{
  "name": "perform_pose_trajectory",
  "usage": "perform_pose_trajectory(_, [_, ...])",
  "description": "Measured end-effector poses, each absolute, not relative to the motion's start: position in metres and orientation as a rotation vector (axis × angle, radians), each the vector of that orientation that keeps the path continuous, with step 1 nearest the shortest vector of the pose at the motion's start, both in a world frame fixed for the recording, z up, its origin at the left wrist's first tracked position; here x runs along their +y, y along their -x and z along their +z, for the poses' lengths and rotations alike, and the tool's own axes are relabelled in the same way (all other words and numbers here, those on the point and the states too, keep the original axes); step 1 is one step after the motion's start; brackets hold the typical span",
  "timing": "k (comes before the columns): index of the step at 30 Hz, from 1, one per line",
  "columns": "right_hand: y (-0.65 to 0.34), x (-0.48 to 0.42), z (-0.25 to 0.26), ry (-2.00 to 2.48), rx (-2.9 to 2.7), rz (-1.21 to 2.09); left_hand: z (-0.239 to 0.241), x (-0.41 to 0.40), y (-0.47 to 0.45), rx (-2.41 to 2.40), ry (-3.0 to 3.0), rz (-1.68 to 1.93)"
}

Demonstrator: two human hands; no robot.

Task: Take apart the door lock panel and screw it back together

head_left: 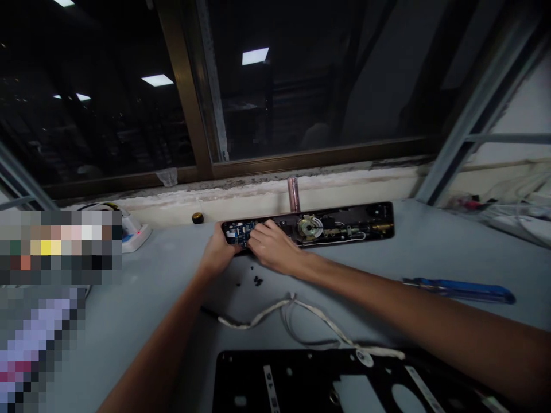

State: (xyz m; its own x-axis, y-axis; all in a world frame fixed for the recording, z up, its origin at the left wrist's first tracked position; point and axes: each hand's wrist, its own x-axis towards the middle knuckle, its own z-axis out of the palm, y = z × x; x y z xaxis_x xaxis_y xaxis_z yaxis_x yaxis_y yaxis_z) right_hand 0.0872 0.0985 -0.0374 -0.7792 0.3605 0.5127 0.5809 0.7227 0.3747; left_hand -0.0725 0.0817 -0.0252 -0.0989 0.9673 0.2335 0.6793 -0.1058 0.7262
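So there's this long black lock panel (344, 226) lying flat across the far side of the table (172, 287), roughly 12 o'clock from where the person sits, just in front of the window sill. Its insides face up: a round metal part sits mid-panel and a blue circuit board (239, 232) is at the 9 o'clock end.

Both hands are on that end. The left hand (219, 249) is cupped against the panel's near-left corner and touches it, but I can't tell if it's really gripping. The right hand (272, 246) lies over the board with its fingers bunched in narrow and the tips down on the blue part. Whether anything is pinched in there, I can't tell, it's too dark and small.

A few tiny black screws (257, 281) lie loose at 6 o'clock, just below the hands. Further toward 6, a white cable (293, 312) snakes over the table and reaches a black plate (310, 384) with cutouts at the near edge. A blue screwdriver (467, 290) lies at about 4 o'clock from the hands, well apart from the panel. A pinkish cylinder (293, 193) stands upright just behind the panel at 12, and a little dark knob (197, 218) sits at 10 o'clock by the sill.
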Motion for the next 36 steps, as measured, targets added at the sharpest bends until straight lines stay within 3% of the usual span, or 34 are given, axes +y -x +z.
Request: perform_pose_trajectory(36, [-0.0856,0.0899,-0.0307,0.806,-2.554,-0.731,-0.0243,0.0794,0.0711,1.780,-1.805,1.057])
